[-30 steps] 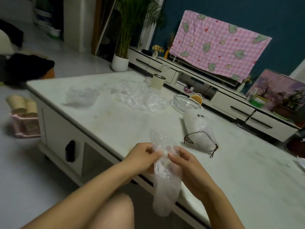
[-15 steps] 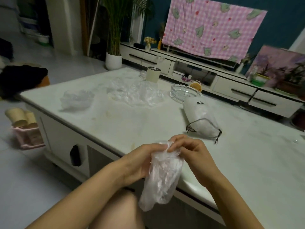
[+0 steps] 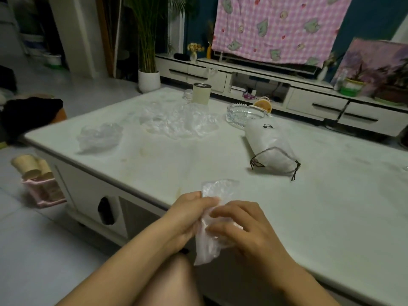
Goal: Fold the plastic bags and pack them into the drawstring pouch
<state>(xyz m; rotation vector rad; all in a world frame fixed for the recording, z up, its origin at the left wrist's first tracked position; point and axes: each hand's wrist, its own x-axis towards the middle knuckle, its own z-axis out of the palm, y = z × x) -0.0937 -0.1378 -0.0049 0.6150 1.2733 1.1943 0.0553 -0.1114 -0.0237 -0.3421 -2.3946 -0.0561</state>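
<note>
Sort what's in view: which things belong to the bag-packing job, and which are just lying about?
Job: plastic bag gripped by left hand and right hand; drawstring pouch; bag pile; lone crumpled bag.
Lying about: glass ashtray; cream canister; potted plant.

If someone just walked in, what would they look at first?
Probably the two hands up front: the left hand and right hand hold a crinkly clear plastic bag between them. Next comes the big pink checked cloth hanging at the back. Then the white drawstring pouch, lying on the table beyond the hands.
</note>
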